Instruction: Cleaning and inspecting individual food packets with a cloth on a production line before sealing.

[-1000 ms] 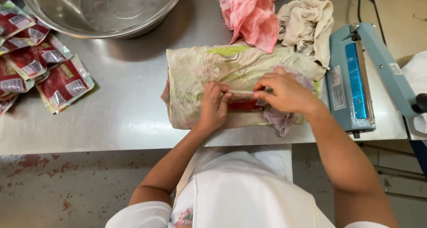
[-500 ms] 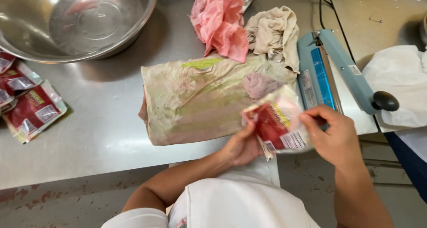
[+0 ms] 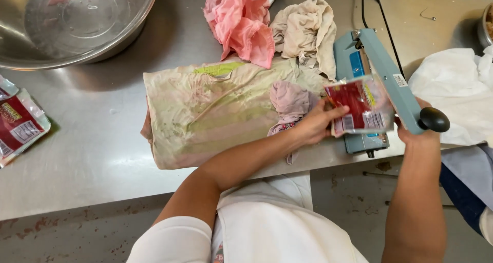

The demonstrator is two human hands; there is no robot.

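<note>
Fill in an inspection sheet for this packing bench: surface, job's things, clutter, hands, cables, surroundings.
Surface: steel table, smudged.
Job's things: clear pouch with red filling, held at the blue heat sealer, whose arm is raised.
Clutter: stained cloth, pink rag, beige rag, steel bowl, filled pouch at the table's left edge.
Hands: left hand pinches the pouch; right hand is under the sealer's handle.
Cables: black cables behind the sealer.
Surroundings: white fabric at right; stained floor.
</note>
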